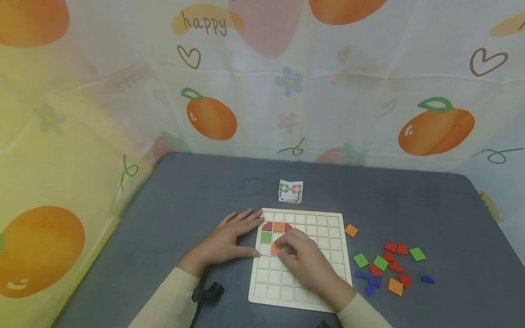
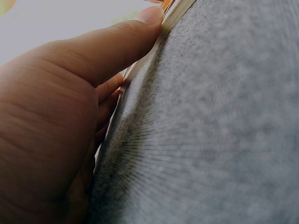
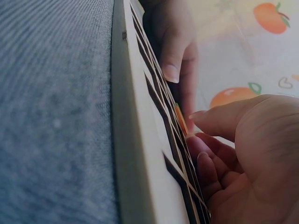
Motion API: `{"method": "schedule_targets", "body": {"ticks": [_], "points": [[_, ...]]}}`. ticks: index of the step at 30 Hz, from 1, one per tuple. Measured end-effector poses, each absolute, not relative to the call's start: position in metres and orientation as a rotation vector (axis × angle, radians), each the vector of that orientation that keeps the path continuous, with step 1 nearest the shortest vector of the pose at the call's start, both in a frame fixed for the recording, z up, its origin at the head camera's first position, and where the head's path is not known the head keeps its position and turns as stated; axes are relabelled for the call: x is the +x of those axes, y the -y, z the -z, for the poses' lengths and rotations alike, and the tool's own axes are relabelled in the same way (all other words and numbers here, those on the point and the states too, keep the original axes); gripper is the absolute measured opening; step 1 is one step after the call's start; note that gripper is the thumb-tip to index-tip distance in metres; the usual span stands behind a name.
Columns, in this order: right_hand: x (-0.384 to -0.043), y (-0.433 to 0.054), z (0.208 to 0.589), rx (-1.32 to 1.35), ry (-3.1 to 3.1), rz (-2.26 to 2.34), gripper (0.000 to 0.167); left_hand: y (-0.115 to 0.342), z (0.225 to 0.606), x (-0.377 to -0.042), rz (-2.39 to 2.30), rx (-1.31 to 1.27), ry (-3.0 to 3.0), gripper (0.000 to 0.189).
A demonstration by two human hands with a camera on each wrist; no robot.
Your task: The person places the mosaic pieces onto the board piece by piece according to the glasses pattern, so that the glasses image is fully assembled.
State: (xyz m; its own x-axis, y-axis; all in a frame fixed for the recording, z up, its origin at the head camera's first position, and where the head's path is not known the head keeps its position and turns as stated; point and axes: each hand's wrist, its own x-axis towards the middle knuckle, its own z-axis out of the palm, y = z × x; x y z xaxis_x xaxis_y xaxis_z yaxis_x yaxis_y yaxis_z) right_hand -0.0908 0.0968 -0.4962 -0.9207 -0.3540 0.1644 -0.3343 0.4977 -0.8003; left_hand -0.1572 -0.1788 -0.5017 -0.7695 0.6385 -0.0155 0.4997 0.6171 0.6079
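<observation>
A pale wooden grid board (image 1: 273, 290) lies on the table. My left hand (image 1: 225, 243) rests at its left edge, fingers spread and fairly straight, the thumb (image 2: 126, 44) touching the rim. Over the board, my right hand (image 1: 305, 262) pinches an orange square tile (image 1: 276, 249) with curled fingers, low at a cell; whether the tile is fully seated I cannot tell. Near the upper left of the grid sit a red rounded tile (image 1: 267, 227), an orange square (image 1: 278, 227) and another red rounded tile (image 1: 288, 226). A green square (image 1: 265, 237) lies below the first red one.
Right of the board are loose tiles: an orange square (image 1: 351, 230), green squares (image 1: 417, 254), red rounded pieces (image 1: 395, 266), blue pieces (image 1: 427, 279) and another orange square (image 1: 395, 287). A small pattern card (image 1: 290, 197) lies behind the board. A printed curtain (image 1: 254, 68) hangs behind the table.
</observation>
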Motion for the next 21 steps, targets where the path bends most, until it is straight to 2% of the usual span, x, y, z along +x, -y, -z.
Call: {"method": "schedule_targets", "body": {"ticks": [21], "points": [[-0.0916,-0.1041,0.4887,-0.537,-2.549,1.682,0.023,0.1774,0.5018,-0.1574,-0.872,0.943,-2.618,0.095]]}}
